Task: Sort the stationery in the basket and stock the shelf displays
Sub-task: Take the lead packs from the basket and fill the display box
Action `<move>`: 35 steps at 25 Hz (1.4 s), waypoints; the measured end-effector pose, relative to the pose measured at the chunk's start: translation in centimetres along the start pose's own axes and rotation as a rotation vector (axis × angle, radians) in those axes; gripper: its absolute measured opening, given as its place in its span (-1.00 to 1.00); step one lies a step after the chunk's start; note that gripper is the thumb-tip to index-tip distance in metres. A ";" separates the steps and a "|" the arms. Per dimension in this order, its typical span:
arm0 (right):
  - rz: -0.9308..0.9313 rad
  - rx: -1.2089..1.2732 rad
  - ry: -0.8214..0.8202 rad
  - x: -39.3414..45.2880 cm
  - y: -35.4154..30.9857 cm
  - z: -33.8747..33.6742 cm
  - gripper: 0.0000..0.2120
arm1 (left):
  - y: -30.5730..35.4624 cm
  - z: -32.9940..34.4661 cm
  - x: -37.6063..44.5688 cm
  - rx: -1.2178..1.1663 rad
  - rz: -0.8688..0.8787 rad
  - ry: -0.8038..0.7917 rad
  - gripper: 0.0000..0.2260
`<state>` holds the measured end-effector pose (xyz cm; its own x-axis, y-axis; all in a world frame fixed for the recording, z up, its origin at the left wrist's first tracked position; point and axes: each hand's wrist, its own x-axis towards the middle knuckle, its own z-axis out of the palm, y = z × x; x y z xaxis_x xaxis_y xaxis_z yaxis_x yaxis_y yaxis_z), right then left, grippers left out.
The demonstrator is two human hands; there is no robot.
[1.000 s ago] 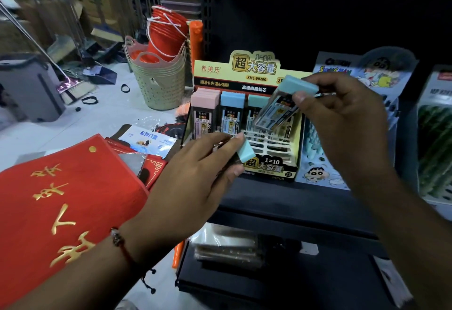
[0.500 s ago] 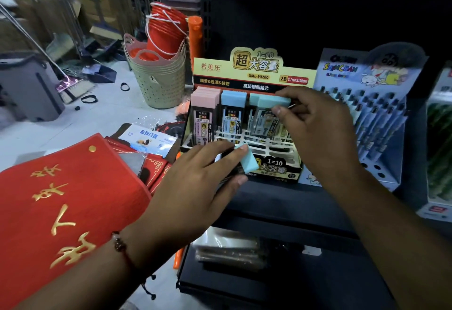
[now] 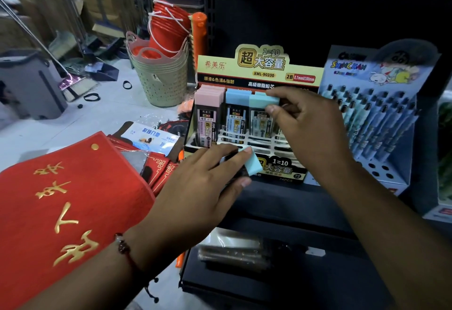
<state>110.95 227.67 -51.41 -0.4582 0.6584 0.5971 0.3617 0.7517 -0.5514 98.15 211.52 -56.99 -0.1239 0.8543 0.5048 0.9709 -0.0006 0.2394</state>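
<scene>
Since a second ago the right hand (image 3: 310,128) has come down from above the lead display box (image 3: 256,118), where it held a mint-capped lead case tilted in the air; that mint-capped lead case (image 3: 263,111) now stands upright in the back row of the box's white grid, and the thumb and forefinger still pinch its cap. The left hand has barely shifted.

The left hand (image 3: 195,187) sits lower and nearer the person, its fingers curled round another lead case (image 3: 252,165), whose pale blue-green cap pokes out past the fingertips, just in front of the box's lower front panel. How many cases that hand holds cannot be told.

Directly left of the right hand's fingertips stand a blue-capped case (image 3: 236,114) and, further left, a row of pink-capped cases (image 3: 210,114). Behind and right of the right hand is a cartoon pen display (image 3: 371,104), standing beside the box on the dark shelf (image 3: 281,202).

Left of the left wrist lies a red cloth with gold characters (image 3: 61,207). Beyond it, on the floor, stand stacked perforated baskets (image 3: 161,82) with red buckets (image 3: 168,33) nested inside.
</scene>
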 end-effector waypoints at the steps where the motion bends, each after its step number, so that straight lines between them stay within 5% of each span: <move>1: 0.002 0.000 0.002 0.1 0.2 0.1 -0.71 | 0.0 0.0 0.0 0.000 0.005 0.004 -0.58; 10: -0.035 -0.076 0.096 0.4 1.6 1.2 -0.72 | -0.3 0.0 -0.1 -0.004 0.007 0.010 -0.59; 22: -0.003 -0.343 -0.129 -0.3 0.8 1.5 -0.49 | 0.0 -0.2 0.0 -0.017 0.000 -0.016 -0.57; 35: 0.120 0.140 -0.284 -4.8 -0.2 -1.9 -0.42 | 1.1 -0.5 0.6 -0.223 -0.099 0.051 -0.61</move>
<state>114.61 224.41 -53.02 -0.6343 0.6907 0.3474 0.3207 0.6439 -0.6946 99.05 211.80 -55.96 -0.2319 0.8283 0.5100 0.8852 -0.0377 0.4636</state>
